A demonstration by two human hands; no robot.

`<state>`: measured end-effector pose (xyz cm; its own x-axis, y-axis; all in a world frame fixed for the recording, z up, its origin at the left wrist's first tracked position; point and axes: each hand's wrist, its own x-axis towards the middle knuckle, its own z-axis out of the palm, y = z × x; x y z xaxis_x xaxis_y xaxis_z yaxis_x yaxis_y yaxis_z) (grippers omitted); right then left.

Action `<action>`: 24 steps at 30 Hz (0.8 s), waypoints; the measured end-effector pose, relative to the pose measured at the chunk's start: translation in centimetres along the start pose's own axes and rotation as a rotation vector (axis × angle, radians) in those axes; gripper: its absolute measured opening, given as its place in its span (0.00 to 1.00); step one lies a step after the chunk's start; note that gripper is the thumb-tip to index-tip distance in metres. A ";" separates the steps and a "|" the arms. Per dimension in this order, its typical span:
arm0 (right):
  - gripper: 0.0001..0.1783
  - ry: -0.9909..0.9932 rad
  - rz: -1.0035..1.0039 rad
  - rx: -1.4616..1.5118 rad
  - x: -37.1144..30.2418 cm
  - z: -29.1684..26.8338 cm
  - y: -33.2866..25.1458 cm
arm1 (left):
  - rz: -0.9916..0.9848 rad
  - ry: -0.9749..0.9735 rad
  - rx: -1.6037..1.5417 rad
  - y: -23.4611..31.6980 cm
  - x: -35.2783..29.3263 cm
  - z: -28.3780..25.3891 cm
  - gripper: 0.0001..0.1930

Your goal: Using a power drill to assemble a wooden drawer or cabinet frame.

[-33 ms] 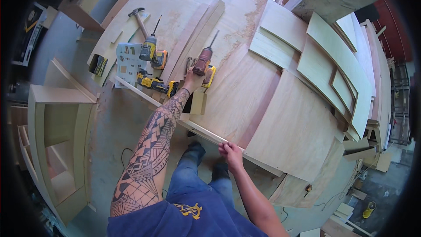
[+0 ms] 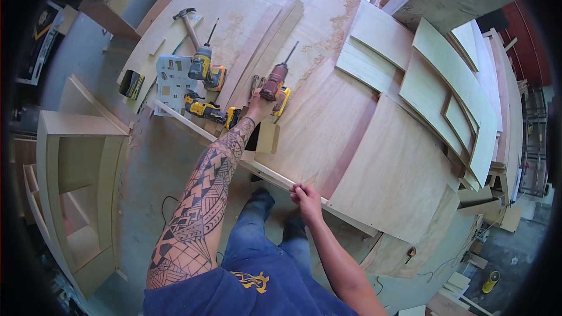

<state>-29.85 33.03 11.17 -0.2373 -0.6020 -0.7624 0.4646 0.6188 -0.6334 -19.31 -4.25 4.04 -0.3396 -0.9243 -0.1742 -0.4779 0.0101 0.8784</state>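
Note:
My left hand [image 2: 258,109] is closed at the back of a dark red and yellow cordless drill [image 2: 274,84] with a long bit, which points away over the wooden worktable [image 2: 316,111]. Part of the grip is hidden by the fingers. Beside it are pliers [image 2: 256,84], partly covered. An open cardboard box [image 2: 268,138] stands just below my left wrist. At the table's near edge my right hand [image 2: 307,199] has its fingers pinched together; whatever they hold is too small to make out.
Left of the drill lie a second cordless drill [image 2: 201,64], a yellow and black power tool [image 2: 205,109], a hammer [image 2: 188,28] and a printed sheet [image 2: 172,79]. Stacked plywood panels [image 2: 433,88] cover the right side. A wooden cabinet frame [image 2: 79,123] stands at left.
My right hand has shifted very slightly to the left along the table edge. My left hand stays on the drill, and the view has moved a little.

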 end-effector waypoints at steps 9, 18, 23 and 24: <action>0.22 -0.064 -0.244 -0.289 11.7 15.3 -5.8 | 0.261 -0.123 -0.001 3.2 -1.0 -4.3 0.19; 0.18 -0.086 0.001 -0.238 1.1 2.0 2.9 | -0.142 0.773 -0.197 -8.4 -10.7 -16.6 0.10; 0.14 0.323 0.411 -0.175 -10.0 -14.1 13.3 | -0.509 0.681 0.061 -10.9 -10.4 -14.1 0.34; 0.13 0.438 0.486 -0.136 -11.9 -15.8 14.4 | -0.573 0.555 0.156 -11.0 -9.8 -12.6 0.42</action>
<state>-33.81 57.09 9.00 -0.3664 0.0039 -0.9305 0.5012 0.8433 -0.1939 -0.53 -0.10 1.63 0.4236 -0.8559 -0.2965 -0.5766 -0.5072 0.6405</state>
